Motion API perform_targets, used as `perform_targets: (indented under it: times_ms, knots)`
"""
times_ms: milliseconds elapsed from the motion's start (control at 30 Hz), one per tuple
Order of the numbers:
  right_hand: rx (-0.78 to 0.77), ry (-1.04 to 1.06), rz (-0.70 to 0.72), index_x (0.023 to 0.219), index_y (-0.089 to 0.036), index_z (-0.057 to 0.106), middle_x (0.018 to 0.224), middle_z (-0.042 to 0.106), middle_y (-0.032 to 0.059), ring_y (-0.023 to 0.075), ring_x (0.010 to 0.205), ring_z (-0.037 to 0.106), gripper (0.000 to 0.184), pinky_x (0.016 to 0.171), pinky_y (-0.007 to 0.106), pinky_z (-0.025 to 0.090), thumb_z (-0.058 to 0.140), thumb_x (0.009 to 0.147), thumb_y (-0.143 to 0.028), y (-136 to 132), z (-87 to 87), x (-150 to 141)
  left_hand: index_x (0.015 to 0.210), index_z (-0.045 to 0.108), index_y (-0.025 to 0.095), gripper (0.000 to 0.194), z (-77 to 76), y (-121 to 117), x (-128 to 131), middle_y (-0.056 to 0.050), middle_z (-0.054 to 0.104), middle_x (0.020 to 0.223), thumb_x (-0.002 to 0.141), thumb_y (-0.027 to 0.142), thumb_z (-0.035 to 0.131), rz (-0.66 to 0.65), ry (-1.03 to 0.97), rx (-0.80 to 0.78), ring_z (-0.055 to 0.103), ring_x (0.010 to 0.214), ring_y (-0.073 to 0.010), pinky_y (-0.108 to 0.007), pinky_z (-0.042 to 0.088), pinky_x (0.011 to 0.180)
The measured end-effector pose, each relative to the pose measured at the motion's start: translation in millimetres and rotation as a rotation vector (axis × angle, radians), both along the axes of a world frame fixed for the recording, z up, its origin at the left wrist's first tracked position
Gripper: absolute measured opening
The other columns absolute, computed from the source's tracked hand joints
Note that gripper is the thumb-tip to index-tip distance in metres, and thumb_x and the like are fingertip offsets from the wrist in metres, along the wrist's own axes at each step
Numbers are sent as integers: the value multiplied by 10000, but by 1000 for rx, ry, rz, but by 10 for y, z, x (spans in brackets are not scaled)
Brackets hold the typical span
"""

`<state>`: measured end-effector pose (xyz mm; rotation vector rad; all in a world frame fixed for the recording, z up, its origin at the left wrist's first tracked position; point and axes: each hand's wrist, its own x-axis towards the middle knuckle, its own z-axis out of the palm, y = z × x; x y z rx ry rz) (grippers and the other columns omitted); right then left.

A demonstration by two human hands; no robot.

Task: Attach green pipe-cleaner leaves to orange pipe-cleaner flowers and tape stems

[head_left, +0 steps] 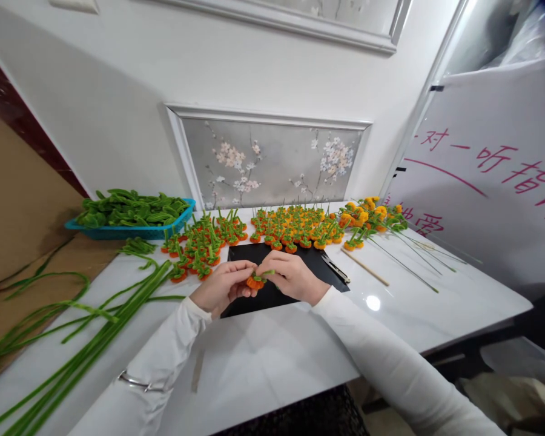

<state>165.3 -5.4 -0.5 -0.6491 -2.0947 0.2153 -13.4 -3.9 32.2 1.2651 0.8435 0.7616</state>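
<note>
Both my hands meet over a black mat (318, 266) on the white table (390, 303). My left hand (220, 287) pinches a small orange pipe-cleaner flower (255, 281) with a green stem. My right hand (293, 275) has its fingers closed on the green part of the same flower. Behind the mat lie several finished orange-and-green flowers (290, 230) in rows.
Long green pipe cleaners (100, 327) lie along the table's left side. A blue tray (131, 230) of green pieces stands at the back left. Yellow flowers on long stems (372, 218), a wooden stick (366, 266) and a metal tool (335, 267) lie to the right. A white board with red writing (490, 181) leans at right.
</note>
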Motion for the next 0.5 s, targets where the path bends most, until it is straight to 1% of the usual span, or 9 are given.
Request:
perform_targets:
  times_ms: [67, 133, 200, 267, 300, 367, 433, 500]
  knots:
    - [-25, 49, -4, 863, -193, 582, 865, 574, 45, 126, 780, 545, 179, 723, 234, 446, 407, 895, -199, 18, -5, 3, 866, 577, 171, 223, 4, -10, 4, -2, 602, 628, 758, 365, 600, 10, -5, -1, 587, 487, -106, -172, 425, 421]
    - [-52, 79, -49, 830, -183, 565, 829, 568, 39, 128, 761, 538, 139, 709, 236, 441, 434, 877, -187, 37, -15, 4, 964, 523, 209, 279, 6, -20, 7, -4, 620, 725, 779, 413, 572, 21, -5, 23, 632, 570, -127, -203, 483, 492]
    - [-80, 78, -110, 805, -179, 553, 800, 565, 33, 133, 744, 535, 106, 688, 237, 432, 459, 853, -167, 53, -26, 7, 988, 497, 227, 314, -1, -22, 9, -11, 621, 869, 746, 379, 627, 26, -13, 87, 647, 691, -136, -264, 533, 625]
    - [-101, 68, -156, 794, -176, 547, 779, 565, 29, 134, 722, 531, 85, 669, 235, 424, 475, 835, -155, 61, -35, 8, 960, 505, 220, 342, -23, -14, 14, -5, 601, 948, 689, 290, 700, 19, -25, 163, 632, 758, -125, -285, 535, 712]
    - [-106, 67, -167, 793, -175, 546, 774, 565, 27, 133, 712, 529, 82, 663, 233, 420, 477, 831, -152, 63, -38, 8, 937, 513, 212, 337, -37, -8, 17, 1, 598, 943, 672, 257, 716, 16, -27, 185, 627, 761, -116, -271, 532, 721]
    - [-105, 72, -166, 793, -174, 545, 775, 568, 25, 131, 711, 526, 83, 666, 231, 415, 475, 830, -149, 63, -40, 6, 895, 524, 195, 289, -67, 7, 23, 12, 607, 867, 679, 238, 712, 20, -28, 168, 633, 735, -104, -219, 526, 696]
    - [-103, 82, -144, 795, -174, 547, 783, 569, 24, 127, 720, 525, 86, 673, 227, 412, 473, 836, -155, 58, -34, 0, 883, 525, 188, 244, -85, 17, 22, 14, 617, 785, 711, 249, 687, 30, -48, 83, 644, 699, -98, -170, 518, 648]
    - [-107, 89, -111, 795, -172, 550, 786, 567, 24, 123, 720, 523, 85, 668, 223, 409, 479, 840, -168, 47, -21, -7, 903, 519, 191, 236, -86, 18, 14, 7, 627, 742, 733, 259, 667, 32, -79, -17, 648, 660, -96, -146, 514, 602]
